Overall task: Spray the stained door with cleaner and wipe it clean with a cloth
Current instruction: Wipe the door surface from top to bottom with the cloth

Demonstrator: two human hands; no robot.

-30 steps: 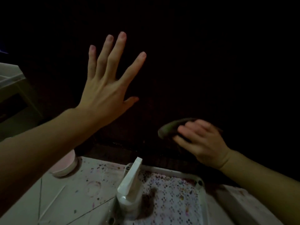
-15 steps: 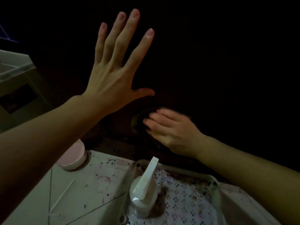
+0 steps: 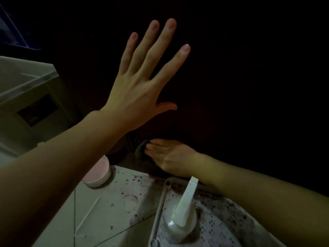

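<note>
Wipe step under way. Left hand [image 3: 140, 82] flat, fingers spread, bracing dark door [image 3: 240, 77]. Right hand [image 3: 169, 155] presses cloth [image 3: 140, 151] low on door, fingers curled over it, below left hand. Spray bottle [image 3: 183, 211] idle below cloth. Advice: firm overlapping strokes; stains unreadable in gloom.

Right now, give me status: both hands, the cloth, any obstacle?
Left hand flat on the door, fingers straight. Right hand presses cloth low on door. Spray bottle idle in tray; no obstacle.

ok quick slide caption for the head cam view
Left hand spread flat on the dark door, right hand wiping low with a cloth; spray bottle stands below.
</note>
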